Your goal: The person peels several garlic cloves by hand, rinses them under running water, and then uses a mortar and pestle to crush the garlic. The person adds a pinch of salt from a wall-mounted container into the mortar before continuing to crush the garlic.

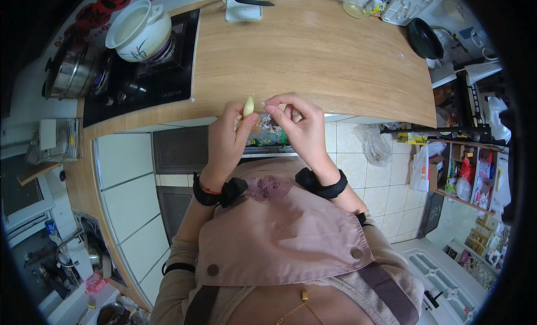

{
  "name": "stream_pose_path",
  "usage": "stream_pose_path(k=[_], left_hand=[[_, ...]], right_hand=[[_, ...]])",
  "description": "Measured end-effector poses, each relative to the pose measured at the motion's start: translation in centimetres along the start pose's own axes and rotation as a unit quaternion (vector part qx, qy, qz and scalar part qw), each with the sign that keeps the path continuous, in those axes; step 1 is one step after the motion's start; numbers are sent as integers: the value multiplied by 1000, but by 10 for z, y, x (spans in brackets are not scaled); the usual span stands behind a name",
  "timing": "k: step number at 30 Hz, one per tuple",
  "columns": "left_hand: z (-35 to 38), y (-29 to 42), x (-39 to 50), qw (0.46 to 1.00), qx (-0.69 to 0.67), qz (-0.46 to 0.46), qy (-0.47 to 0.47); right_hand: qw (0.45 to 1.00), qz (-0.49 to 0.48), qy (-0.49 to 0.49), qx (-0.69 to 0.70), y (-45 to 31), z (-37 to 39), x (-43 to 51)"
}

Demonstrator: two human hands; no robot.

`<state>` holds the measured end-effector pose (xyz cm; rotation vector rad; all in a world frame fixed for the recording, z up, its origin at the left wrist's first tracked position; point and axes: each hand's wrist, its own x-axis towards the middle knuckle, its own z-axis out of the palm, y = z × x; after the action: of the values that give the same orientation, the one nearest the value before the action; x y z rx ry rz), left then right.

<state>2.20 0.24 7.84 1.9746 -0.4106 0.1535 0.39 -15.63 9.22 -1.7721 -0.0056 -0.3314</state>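
My left hand holds a pale, peeled garlic clove upright between thumb and fingers. Another pale bit shows by its curled fingers, too small to name. Just to the right, my right hand pinches a small whitish scrap of skin between thumb and forefinger. Something pale also shows in its curled fingers, but I cannot tell what. Both hands are at the counter's front edge, above a waste bin filled with scraps and plastic.
The wooden countertop spans the front. At its left, a black gas hob bears a white ceramic pot and a steel steamer pot. A knife lies at the back. A dark pan leans at the right.
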Motion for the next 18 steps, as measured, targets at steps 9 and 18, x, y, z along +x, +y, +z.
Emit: stream_pose_path(k=[9, 18], left_hand=[[2, -4, 1, 934, -271, -208, -108], [11, -10, -4, 904, -312, -266, -119]], right_hand=[[954, 3, -152, -258, 54, 6, 7], [994, 7, -103, 23, 30, 3, 8]])
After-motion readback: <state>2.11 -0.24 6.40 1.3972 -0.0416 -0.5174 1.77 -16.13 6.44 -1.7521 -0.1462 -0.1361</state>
